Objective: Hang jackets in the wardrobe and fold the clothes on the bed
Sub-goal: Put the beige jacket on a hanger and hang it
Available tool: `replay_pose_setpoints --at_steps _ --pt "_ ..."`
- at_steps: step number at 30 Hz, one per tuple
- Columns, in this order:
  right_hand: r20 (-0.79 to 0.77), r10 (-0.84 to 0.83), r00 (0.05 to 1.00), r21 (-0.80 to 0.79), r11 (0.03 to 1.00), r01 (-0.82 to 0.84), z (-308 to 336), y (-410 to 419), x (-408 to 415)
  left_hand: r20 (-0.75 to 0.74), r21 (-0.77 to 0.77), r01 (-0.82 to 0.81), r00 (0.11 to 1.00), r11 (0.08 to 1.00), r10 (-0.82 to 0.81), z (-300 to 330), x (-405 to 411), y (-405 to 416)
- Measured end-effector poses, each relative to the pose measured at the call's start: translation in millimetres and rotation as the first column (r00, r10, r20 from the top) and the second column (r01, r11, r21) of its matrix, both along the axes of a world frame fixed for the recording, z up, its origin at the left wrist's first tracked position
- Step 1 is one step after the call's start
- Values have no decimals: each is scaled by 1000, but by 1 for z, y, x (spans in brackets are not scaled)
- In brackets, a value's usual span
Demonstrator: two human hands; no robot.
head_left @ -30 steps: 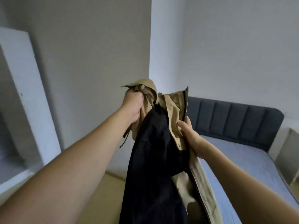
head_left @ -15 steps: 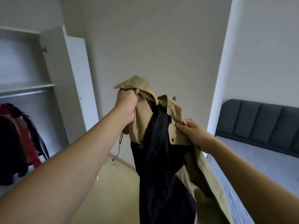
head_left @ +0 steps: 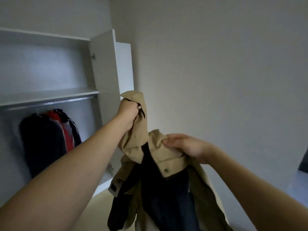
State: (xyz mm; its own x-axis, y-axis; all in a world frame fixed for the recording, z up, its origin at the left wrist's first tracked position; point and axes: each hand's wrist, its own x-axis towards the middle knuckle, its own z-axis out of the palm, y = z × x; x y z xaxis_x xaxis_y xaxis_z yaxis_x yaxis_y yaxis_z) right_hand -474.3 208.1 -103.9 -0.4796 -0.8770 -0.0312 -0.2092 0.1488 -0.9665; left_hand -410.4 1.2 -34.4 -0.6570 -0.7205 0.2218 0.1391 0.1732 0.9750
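A tan jacket with a dark navy lining (head_left: 164, 164) hangs in the air in front of me. My left hand (head_left: 127, 112) is clenched around its collar or hood at the top. Lower and to the right, my right hand (head_left: 186, 147) pinches the tan front flap near a button. The jacket's lower part drops out of the frame. At the left stands the open white wardrobe (head_left: 50, 95), with a metal rail (head_left: 50, 101) under its shelf. The jacket is to the right of the wardrobe opening, apart from it.
Several dark, red and striped jackets (head_left: 50, 139) hang on the rail at the left. The wardrobe's open door (head_left: 106, 72) stands just behind my left hand. A plain wall fills the right side. A corner of the bed (head_left: 303, 179) shows at the right edge.
The view has swung left: the wardrobe now fills the left side and the bed has slid nearly out of frame. My right hand has shifted its grip on the flap.
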Motion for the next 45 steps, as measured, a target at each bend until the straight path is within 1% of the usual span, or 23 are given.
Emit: replay_pose_setpoints --at_steps 2,5,8,11,12,14,16,17,19,22,25,27,28,30,32,34,37,38,40,41,42,44,45 --pt "-7 85 996 55 995 -85 -20 -54 -1 -13 166 36 999 986 -34 -2 -13 -40" --pt "16 69 998 100 992 -70 -42 -118 -17 -4 295 34 999 955 -34 -7 -24 -107" --pt "129 95 987 107 988 -110 -58 -171 -39 -41 322 108 994 941 -100 -14 -33 -171" --pt "221 127 967 141 977 -161 -61 -228 -60 -58 268 221 975 938 -214 -13 -42 -225" --pt "179 125 976 188 969 -158 -60 -244 -65 -62 253 252 968 934 -245 -11 -44 -235" --pt "-116 53 992 307 951 -15 -62 -291 -79 -64 230 289 957 929 -282 -7 -46 -260" --pt "-429 -57 901 263 947 185 -63 -342 -97 -70 210 277 961 938 -268 -1 -50 -290" --pt "-501 -87 861 205 955 215 -63 -365 -106 -78 206 267 964 941 -256 1 -53 -306" --pt "-547 -10 837 179 975 129 -66 -410 -126 -119 181 253 965 950 -235 7 -58 -335" --pt "-559 199 805 243 967 -70 -71 -472 -148 -127 110 205 973 973 -191 15 -69 -375" --pt "-545 287 788 270 950 -159 -75 -531 -162 -52 98 177 984 979 -173 15 -79 -419" --pt "-488 268 831 239 956 -168 -72 -562 -176 34 91 117 992 989 -121 14 -84 -452" --pt "-431 226 873 194 969 -155 -71 -574 -186 108 48 58 992 997 -63 14 -86 -470" --pt "-337 146 930 108 987 -116 -64 -595 -210 286 -183 -90 948 979 141 14 -89 -517" --pt "-276 88 957 33 996 -82 -54 -614 -226 389 -428 -161 856 889 342 12 -93 -560" --pt "-190 73 979 -54 995 -84 -40 -637 -234 405 -540 -166 808 825 427 9 -95 -590" --pt "-117 95 989 -116 987 -108 -19 -676 -233 402 -568 -213 771 795 494 -5 -101 -616" --pt "-116 75 990 -123 988 -90 -14 -688 -231 397 -632 -243 714 736 577 -10 -103 -620" --pt "-155 43 987 -128 990 -63 -8 -711 -230 331 -807 -239 573 540 750 -21 -102 -629" --pt "-193 30 981 -128 990 -55 -6 -720 -230 288 -840 -221 591 495 754 -27 -102 -634" --pt "-230 17 973 -121 992 -46 -4 -728 -230 287 -833 -192 651 518 703 -34 -101 -636" --pt "-285 -8 958 -104 994 -23 -4 -742 -232 342 -751 -120 771 650 537 -52 -102 -636" --pt "-304 -25 952 -100 995 -6 -3 -749 -234 413 -693 -51 790 719 454 -63 -103 -636"
